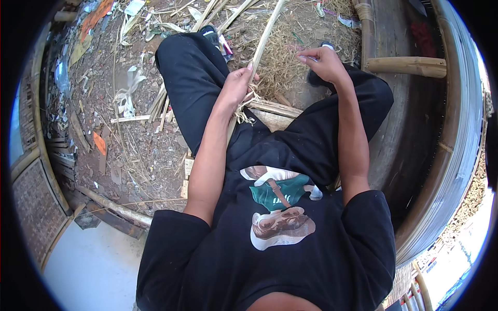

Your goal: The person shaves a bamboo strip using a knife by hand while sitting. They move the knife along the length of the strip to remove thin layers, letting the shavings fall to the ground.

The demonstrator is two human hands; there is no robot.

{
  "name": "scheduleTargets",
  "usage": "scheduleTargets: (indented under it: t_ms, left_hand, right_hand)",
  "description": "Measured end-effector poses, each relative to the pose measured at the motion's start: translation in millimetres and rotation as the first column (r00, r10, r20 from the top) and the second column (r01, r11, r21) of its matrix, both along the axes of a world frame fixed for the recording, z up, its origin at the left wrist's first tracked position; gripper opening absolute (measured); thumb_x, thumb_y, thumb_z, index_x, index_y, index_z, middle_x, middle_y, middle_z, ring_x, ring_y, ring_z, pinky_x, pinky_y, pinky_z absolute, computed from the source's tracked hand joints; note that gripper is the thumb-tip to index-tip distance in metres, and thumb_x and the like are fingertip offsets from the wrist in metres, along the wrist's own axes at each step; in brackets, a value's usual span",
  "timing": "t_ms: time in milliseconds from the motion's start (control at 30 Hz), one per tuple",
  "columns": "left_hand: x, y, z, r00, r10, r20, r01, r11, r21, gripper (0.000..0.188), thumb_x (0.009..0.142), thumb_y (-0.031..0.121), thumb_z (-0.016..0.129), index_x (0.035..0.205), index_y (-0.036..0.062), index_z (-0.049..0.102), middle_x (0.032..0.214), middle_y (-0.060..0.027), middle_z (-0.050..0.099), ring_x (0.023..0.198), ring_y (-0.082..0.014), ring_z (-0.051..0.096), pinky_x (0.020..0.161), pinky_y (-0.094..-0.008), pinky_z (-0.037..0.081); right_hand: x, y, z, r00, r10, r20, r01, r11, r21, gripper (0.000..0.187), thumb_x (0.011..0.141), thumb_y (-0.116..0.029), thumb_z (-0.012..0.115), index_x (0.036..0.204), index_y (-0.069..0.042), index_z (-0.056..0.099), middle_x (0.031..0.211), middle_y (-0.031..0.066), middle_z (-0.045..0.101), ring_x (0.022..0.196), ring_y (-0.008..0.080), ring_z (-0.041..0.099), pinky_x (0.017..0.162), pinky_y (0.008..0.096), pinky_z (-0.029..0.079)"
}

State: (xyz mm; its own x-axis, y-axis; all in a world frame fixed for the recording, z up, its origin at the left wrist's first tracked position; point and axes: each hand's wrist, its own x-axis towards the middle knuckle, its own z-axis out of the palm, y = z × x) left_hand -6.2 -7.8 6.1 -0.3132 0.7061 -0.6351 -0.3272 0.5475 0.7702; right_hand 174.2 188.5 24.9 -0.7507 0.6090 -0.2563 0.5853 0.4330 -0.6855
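A long pale bamboo strip (265, 39) runs up and away from between my legs. My left hand (237, 87) is closed around its lower part, with the thumb laid along it. Curled shavings (244, 113) hang below that hand, over my lap. To the right and apart from the strip, my right hand (327, 65) is raised above my right knee. Its thumb and forefinger are brought close together, pointing left. A small pale bluish glint shows by these fingers, too small to name.
A heap of fine shavings (282, 62) lies on the ground ahead. Cut bamboo pieces (160, 106) and a white plastic scrap (127, 96) lie to the left. At the right stands a bamboo frame with a crossbar (407, 66). A woven panel (36, 194) is at the far left.
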Motion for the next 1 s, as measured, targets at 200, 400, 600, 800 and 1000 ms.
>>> scheduleTargets:
  t_ms: [200,400,600,800,1000]
  left_hand:
    - [-6,-4,-17,0.999,-0.017,-0.038,0.017,1.0,-0.008,0.043,0.101,0.04,0.043,0.082,0.0056,0.06,0.061,0.0029,0.046,0.046,-0.0066,0.042,0.044,-0.0234,0.037]
    - [0,2,-4,0.994,0.032,0.106,-0.036,0.999,0.038,0.041,0.101,0.038,0.041,0.082,0.0041,0.055,0.067,-0.0054,0.058,0.048,-0.0115,0.051,0.047,-0.0257,0.045]
    - [-2,2,-17,0.997,-0.075,0.029,0.073,0.994,0.076,0.041,0.101,0.037,0.041,0.083,0.0029,0.056,0.067,-0.0046,0.058,0.053,-0.0128,0.056,0.053,-0.0269,0.049]
    - [2,3,-10,0.991,-0.049,0.128,0.037,0.995,0.093,0.037,0.102,0.034,0.042,0.088,0.0036,0.059,0.066,-0.0013,0.054,0.056,-0.0091,0.051,0.055,-0.0248,0.043]
    - [8,5,1,0.997,-0.071,-0.038,0.075,0.988,0.134,0.034,0.102,0.029,0.041,0.103,0.002,0.061,0.071,0.0009,0.051,0.064,-0.0065,0.046,0.06,-0.0223,0.039]
  right_hand:
    - [32,19,1,0.988,-0.151,0.03,0.145,0.979,0.147,0.025,0.085,-0.023,0.067,0.103,-0.006,0.071,0.075,0.0094,0.068,0.069,0.0108,0.058,0.069,0.0279,0.047]
    - [36,34,-10,0.965,-0.251,0.077,0.25,0.968,0.014,0.036,0.081,-0.024,0.073,0.113,-0.01,0.068,0.082,0.0103,0.068,0.069,0.0149,0.061,0.067,0.0302,0.048]
    - [10,9,-30,0.988,-0.115,0.103,0.086,0.964,0.25,0.061,0.076,-0.027,0.076,0.131,-0.01,0.054,0.086,0.013,0.065,0.077,0.0237,0.062,0.074,0.0356,0.049]
    - [-20,11,-28,0.968,-0.224,-0.116,0.215,0.973,-0.086,0.042,0.086,-0.019,0.064,0.127,-0.01,0.059,0.095,0.0154,0.069,0.082,0.0278,0.065,0.077,0.0364,0.05]
    - [-66,-1,-33,0.953,-0.183,-0.242,0.166,0.982,-0.088,0.039,0.091,-0.013,0.053,0.128,-0.023,0.059,0.071,0.0068,0.061,0.059,0.0162,0.055,0.061,0.0321,0.047]
